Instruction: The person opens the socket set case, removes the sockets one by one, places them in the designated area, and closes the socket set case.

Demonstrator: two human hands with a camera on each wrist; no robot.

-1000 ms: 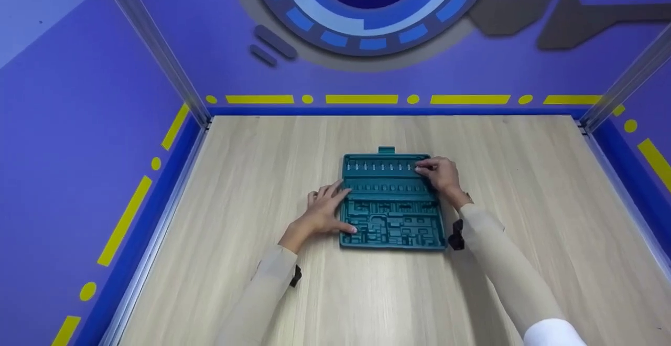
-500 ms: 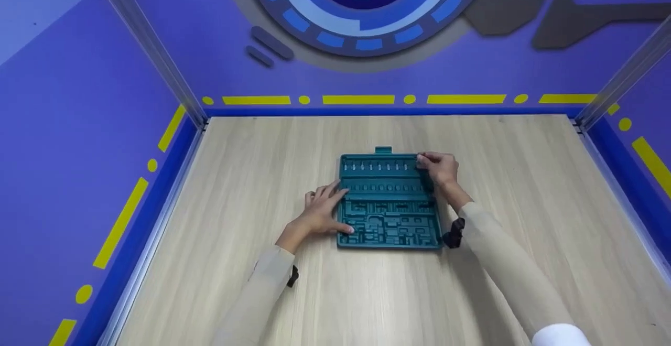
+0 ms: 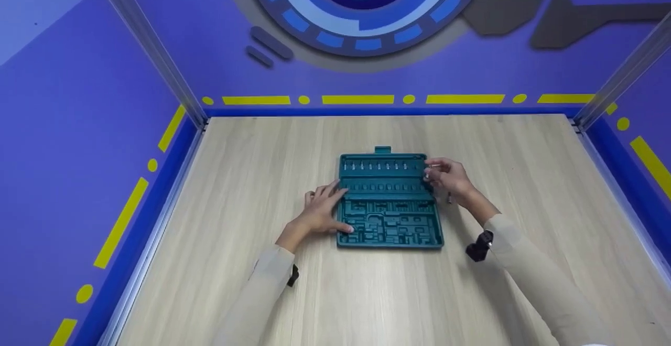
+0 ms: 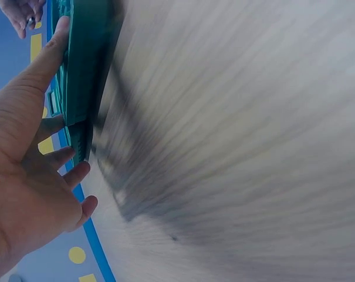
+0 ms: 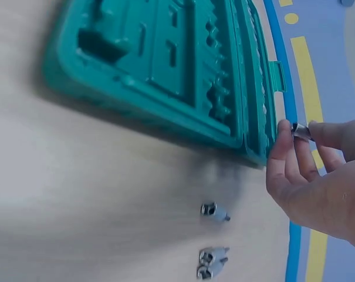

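Observation:
A green plastic tool case [image 3: 388,197] lies opened flat on the wooden table, a row of small metal sockets [image 3: 379,166] in its far part. My left hand [image 3: 318,215] rests on the case's left edge, thumb and fingers spread over the rim; the left wrist view shows the thumb [image 4: 42,64] on the case wall. Just off the case's right edge, my right hand [image 3: 453,179] pinches a small metal socket [image 5: 301,131] between thumb and fingertips. Below that hand, several more metal sockets [image 5: 214,211] lie on the table.
The near half of the case holds moulded recesses [image 3: 393,225]. A latch tab [image 3: 383,150] sticks out at its far edge. Blue panels [image 3: 367,86] with yellow marks wall in the table [image 3: 251,178] at the back and sides.
My right hand has moved from the right end of the far row out past the case's right edge, with a socket in its fingers. My left hand stays in place.

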